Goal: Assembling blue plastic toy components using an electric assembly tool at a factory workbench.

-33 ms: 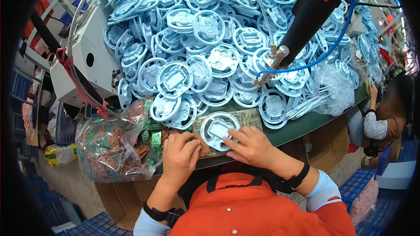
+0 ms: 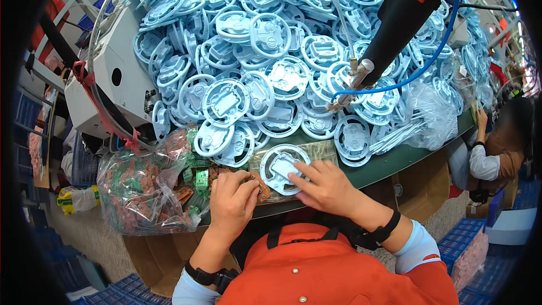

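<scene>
A pale blue plastic toy steering wheel (image 2: 278,168) lies in front of me on a flat, wrapped tan block (image 2: 323,150). My right hand (image 2: 327,187) is at the wheel's right side, its bent fingers reaching over the rim and the thumb low at the near edge. The underside of that grip is hidden. Just left of the wheel, my left hand (image 2: 232,196) pinches a small orange-brown circuit board (image 2: 262,188) between closed fingers. The board's right end sticks out close to the wheel's rim; the rest is covered by the fingers.
A large heap of similar wheels (image 2: 226,103) fills the green table (image 2: 395,161). A clear bag of circuit boards (image 2: 148,195) sits at left, beside loose boards (image 2: 201,178). Overhead hangs a black tool (image 2: 403,17) with a blue hose. Another person (image 2: 497,149) works at far right.
My right hand has shifted a little at the wheel's edge, and the wheel has moved very slightly right. My left hand stays in place with the circuit board.
</scene>
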{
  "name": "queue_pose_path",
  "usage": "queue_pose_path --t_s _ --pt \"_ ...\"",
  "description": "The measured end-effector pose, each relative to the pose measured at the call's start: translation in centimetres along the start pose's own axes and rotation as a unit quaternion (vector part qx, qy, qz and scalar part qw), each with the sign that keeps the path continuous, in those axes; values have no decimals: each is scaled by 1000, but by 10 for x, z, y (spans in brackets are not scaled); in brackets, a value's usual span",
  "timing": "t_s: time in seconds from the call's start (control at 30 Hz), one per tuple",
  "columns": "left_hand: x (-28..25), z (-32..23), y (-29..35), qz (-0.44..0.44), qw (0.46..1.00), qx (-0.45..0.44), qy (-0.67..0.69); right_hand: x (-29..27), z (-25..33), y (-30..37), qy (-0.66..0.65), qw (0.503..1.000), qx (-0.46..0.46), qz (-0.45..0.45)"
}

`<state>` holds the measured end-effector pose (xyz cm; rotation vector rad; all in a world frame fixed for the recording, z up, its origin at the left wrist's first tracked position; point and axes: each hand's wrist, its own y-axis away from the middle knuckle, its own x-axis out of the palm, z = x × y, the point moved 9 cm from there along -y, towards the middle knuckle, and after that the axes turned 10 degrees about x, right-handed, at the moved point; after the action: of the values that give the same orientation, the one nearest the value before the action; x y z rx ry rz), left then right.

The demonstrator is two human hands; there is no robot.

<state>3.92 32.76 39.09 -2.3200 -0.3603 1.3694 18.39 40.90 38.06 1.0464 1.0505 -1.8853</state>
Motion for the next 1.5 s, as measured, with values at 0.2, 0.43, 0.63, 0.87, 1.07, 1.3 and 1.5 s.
queue_pose_path --t_s 0.2,0.43,0.63,0.87,1.07,1.3,1.5 --pt "7 4 -4 2 1000 11 -1 2 0 3 7 999 -26 18" --pt "12 8 -9 6 1000 20 -4 8 -12 11 -2 1000 -16 11" --pt "25 -3 -19 25 999 44 4 11 -9 18 -9 999 -47 -21" --pt "48 -6 -23 46 996 74 -7 13 2 18 -3 997 -74 -33" --pt "50 -12 -31 68 993 95 -26 15 1 19 -2 996 -79 -38" --pt "53 -9 -34 102 988 109 -30 15 2 19 -6 996 -76 -45" --pt "54 -7 -31 99 988 113 -34 14 2 19 -2 996 -74 -49"
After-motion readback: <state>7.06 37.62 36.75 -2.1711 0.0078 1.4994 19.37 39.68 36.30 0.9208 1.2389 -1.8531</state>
